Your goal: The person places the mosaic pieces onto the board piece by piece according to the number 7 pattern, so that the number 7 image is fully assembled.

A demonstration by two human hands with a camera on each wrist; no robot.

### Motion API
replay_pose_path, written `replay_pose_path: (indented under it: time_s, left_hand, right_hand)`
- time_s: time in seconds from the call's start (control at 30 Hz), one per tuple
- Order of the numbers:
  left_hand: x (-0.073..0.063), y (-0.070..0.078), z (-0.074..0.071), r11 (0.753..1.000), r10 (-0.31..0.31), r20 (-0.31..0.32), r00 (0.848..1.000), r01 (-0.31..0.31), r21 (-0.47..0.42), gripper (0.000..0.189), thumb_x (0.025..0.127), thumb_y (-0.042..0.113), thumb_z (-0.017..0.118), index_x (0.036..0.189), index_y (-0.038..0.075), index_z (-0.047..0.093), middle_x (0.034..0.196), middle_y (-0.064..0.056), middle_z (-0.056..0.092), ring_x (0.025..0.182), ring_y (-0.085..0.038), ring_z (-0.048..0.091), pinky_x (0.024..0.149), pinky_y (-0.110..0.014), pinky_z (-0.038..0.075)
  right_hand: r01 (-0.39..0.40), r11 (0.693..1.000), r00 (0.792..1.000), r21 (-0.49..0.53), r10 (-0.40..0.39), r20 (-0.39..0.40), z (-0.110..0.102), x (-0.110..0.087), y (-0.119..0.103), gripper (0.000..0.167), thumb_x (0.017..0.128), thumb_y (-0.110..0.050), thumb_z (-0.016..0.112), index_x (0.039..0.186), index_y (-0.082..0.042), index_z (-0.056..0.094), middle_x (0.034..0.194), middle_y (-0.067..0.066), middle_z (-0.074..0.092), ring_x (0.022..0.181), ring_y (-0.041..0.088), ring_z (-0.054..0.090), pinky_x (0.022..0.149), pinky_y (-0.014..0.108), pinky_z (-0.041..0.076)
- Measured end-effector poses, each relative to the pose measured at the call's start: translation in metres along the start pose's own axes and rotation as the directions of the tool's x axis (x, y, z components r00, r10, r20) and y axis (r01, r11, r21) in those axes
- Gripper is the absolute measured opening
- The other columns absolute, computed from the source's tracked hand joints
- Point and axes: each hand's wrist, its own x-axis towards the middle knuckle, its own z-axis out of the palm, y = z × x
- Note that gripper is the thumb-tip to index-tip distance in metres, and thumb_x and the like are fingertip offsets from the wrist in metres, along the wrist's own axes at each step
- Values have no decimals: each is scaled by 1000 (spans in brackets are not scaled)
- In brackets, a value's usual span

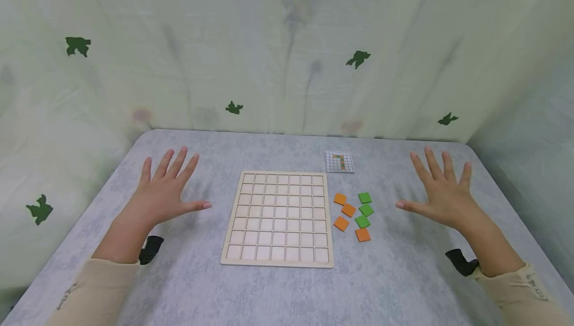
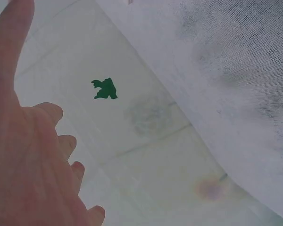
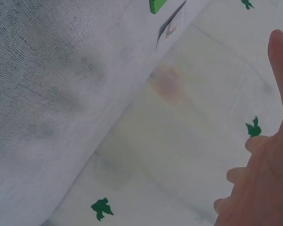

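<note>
My left hand (image 1: 163, 194) is held over the table to the left of a wooden grid board (image 1: 277, 266), fingers spread and nothing in it. On the other side, my right hand (image 1: 444, 199) hovers with its fingers spread too, also holding nothing. Between the board and the right hand lie several orange square tiles (image 1: 348, 210) and several green square tiles (image 1: 365, 210). A small pattern card (image 1: 332, 162) with an orange and green figure lies behind them. In the right wrist view, part of a green tile (image 3: 156, 4) shows at the top.
The grey table (image 1: 278, 298) has rounded far corners. A pale curtain (image 1: 269, 42) with green bird shapes hangs behind it and at both sides. Black bands (image 1: 151, 249) sit at both wrists.
</note>
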Motion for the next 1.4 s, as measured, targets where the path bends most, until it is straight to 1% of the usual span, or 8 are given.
replay_pose_path:
  time_s: [0.27,0.4,0.6,0.7,0.9,1.0,1.23,1.4]
  left_hand:
    - [1,-3,6,996,91,-82,992,-93,-14,105,73,73,48,146,15,0,150,-10,-5,134,-34,-6,100,-55,-12]
    - [3,-1,19,981,151,-176,973,-170,-96,105,73,64,58,146,13,3,150,-10,0,134,-34,2,103,-54,-1]
    - [4,14,40,920,124,-258,958,-209,-332,110,69,53,70,146,12,4,150,-8,5,134,-32,8,103,-53,14]
    - [4,25,48,864,91,-239,967,-196,-464,110,70,47,73,146,15,1,150,-4,2,134,-28,6,101,-54,17]
    - [3,45,60,706,55,-160,986,-152,-692,107,72,28,77,146,21,0,150,-4,2,135,-27,3,100,-57,14]
    - [2,50,67,662,50,-107,993,-113,-741,103,73,26,76,146,20,3,150,-7,5,135,-28,4,100,-58,14]
    - [0,46,85,617,60,19,998,-22,-787,90,78,35,70,146,15,15,148,-10,14,134,-31,10,102,-54,15]
    - [-1,38,96,634,96,40,995,-30,-773,79,82,34,65,144,9,22,146,-12,20,133,-31,14,103,-50,17]
  right_hand:
    - [108,984,989,139,-92,-116,4,8,-4,111,71,-56,67,146,-11,-2,148,20,-6,131,40,-14,96,62,-10]
    - [171,940,978,296,-127,-163,10,17,-16,108,71,-45,73,146,-10,4,148,19,1,132,40,-5,96,65,5]
    - [194,856,980,479,-151,-129,25,33,-41,95,76,-34,72,145,-9,11,147,17,10,131,38,9,93,64,19]
    - [185,829,983,527,-157,-98,36,40,-54,86,79,-32,70,143,-5,18,144,18,19,129,37,18,96,58,23]
    - [74,748,993,659,-119,24,62,52,-74,71,81,-26,68,138,-5,31,137,15,34,116,34,39,90,49,38]
    - [50,727,990,684,-126,62,73,55,-79,65,82,-23,68,135,-4,37,132,15,39,111,33,45,87,45,41]
    - [67,762,988,644,-141,64,87,61,-86,42,82,-17,67,119,0,55,112,11,54,99,24,53,83,38,45]
    - [49,798,987,600,-130,93,91,66,-90,29,82,-16,67,108,-3,61,103,9,55,91,20,51,79,36,45]
